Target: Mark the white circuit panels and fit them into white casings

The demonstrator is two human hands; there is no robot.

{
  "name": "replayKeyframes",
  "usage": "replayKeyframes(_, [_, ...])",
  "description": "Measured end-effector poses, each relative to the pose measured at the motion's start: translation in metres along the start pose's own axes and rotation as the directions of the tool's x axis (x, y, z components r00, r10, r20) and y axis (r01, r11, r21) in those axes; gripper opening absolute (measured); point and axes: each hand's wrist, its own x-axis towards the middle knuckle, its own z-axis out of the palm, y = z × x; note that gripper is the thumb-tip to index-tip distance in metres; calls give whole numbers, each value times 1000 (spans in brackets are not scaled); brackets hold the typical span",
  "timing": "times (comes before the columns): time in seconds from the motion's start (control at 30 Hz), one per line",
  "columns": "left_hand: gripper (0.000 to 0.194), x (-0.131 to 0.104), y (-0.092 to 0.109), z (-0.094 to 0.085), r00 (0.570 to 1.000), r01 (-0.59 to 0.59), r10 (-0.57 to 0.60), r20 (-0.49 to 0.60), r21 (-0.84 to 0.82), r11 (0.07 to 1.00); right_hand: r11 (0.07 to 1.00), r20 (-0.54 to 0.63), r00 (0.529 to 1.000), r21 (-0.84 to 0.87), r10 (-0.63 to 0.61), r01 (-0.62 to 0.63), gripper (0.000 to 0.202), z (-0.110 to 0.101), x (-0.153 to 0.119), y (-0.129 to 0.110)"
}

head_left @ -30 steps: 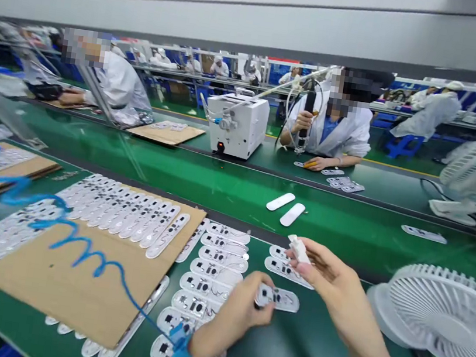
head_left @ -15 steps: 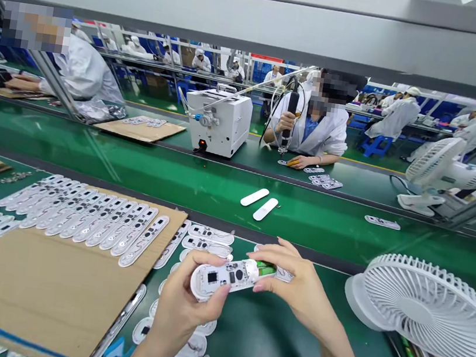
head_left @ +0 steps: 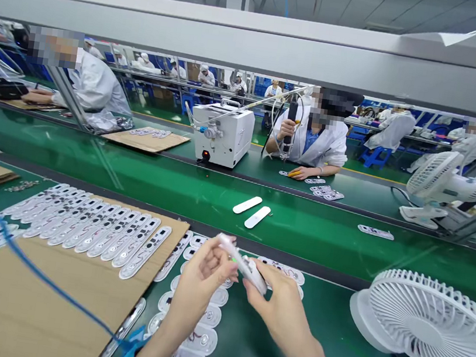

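Green tabletop (head_left: 258,353) below, left hand (head_left: 203,273) and right hand (head_left: 278,298) hold one casing (head_left: 247,267).

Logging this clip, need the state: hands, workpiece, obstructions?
Left hand and right hand both on white housing, held tilted above bench. Blue coiled cord trails from left wrist. Nothing visibly blocking.

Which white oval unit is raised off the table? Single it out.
The white oval unit in the grip of the right hand, with the left hand at its far end; the other units nearby lie on table or cardboard.
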Motion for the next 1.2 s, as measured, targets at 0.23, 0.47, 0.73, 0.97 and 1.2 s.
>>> replayKeyframes(0.23, [41,100,-61,-18,967,-252,171,186,758,602,722,186,949,617,255,-315,44,-15,8,-5])
replayKeyframes(0.47, [27,184,-100,11,950,-309,96,297,937,165,648,118,970,726,211,-229,45,-41,5,-15])
replayKeyframes(0.73, [30,243,-98,10,989,-150,-22,149,984,-93,602,58,983,784,177,-155,37,-67,5,-16])
replayKeyframes(0.97, [38,267,-79,-16,987,8,-155,-36,984,-179,539,52,986,832,155,-129,41,-73,4,-16])
replayKeyframes(1.2, [26,264,-42,-6,920,-134,-383,84,985,-108,509,41,989,854,145,-110,40,-80,2,-13])
